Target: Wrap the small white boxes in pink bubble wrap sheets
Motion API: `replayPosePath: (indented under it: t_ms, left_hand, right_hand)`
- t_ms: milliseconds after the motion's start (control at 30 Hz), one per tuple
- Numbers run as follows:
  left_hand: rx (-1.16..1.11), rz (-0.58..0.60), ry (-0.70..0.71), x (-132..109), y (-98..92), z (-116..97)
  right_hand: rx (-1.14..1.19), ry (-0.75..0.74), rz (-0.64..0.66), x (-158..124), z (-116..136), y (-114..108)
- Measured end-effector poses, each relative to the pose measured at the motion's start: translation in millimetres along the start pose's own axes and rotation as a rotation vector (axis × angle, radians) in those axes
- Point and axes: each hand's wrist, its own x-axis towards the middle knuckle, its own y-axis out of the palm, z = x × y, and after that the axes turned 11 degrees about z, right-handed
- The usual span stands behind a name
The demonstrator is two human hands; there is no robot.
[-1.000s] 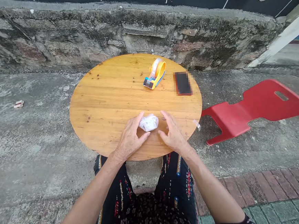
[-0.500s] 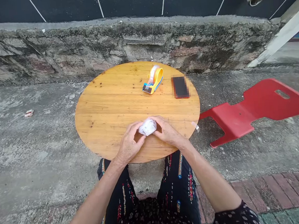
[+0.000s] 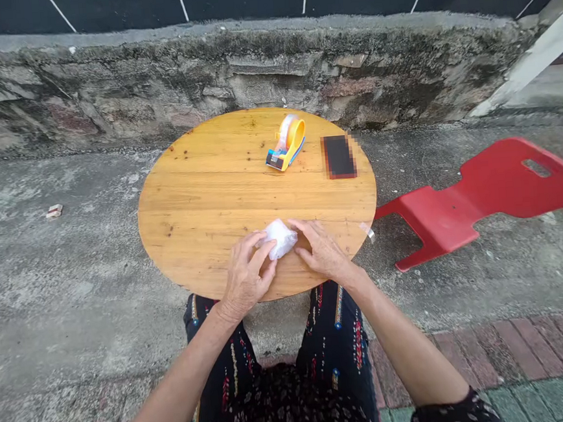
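A small white crumpled bundle (image 3: 280,237), like thin plastic or paper, lies near the front of a round wooden table (image 3: 202,198). My left hand (image 3: 246,275) pinches the bundle's left side between its thumb and curled fingers. My right hand (image 3: 321,250) lies on the table at the bundle's right side. Its fingers are stretched out and the fingertips touch the bundle.
A yellow and blue tape dispenser (image 3: 286,143) and a dark phone (image 3: 338,156) lie at the table's far side. A strip of tape (image 3: 367,231) hangs off the right edge. A red plastic chair (image 3: 480,195) lies tipped on the concrete; a stone wall (image 3: 154,84) stands behind.
My hands first closed in round the bundle, then shifted on it; the right hand's fingers now lie flatter beside it. The view moved slightly.
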Motion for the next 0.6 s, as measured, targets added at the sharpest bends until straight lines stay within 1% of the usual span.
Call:
replayPosePath:
  t_ms: [167,233,300,367,467,533,600]
  left_hand:
    - [0.017,0.039,0.062,-4.2,2.4,-6.5]
    - [-0.003,0.049,0.078,-7.1,1.2,-9.8]
    - [-0.044,0.034,0.068,-10.1,-1.5,-13.0]
    - [-0.102,0.0,-0.011,-12.4,-4.9,-15.4]
    - [-0.223,-0.057,-0.216,-12.9,-8.1,-16.2]
    - [-0.317,-0.073,-0.317,-11.0,-7.4,-14.8]
    - [-0.396,-0.067,-0.368,-8.2,-4.3,-12.9]
  right_hand:
    - [0.014,0.054,-0.042,-18.5,-1.2,-1.9]
    - [0.063,0.064,-0.068,-23.3,-1.1,-1.7]
    - [0.137,0.089,-0.088,-26.1,-0.4,-1.7]
    - [0.213,0.135,-0.101,-27.1,0.9,-2.4]
    - [0.308,0.191,-0.118,-25.2,3.5,-4.2]
    - [0.358,0.191,-0.128,-22.2,5.1,-5.3]
    - [0.388,0.167,-0.123,-18.1,6.3,-6.1]
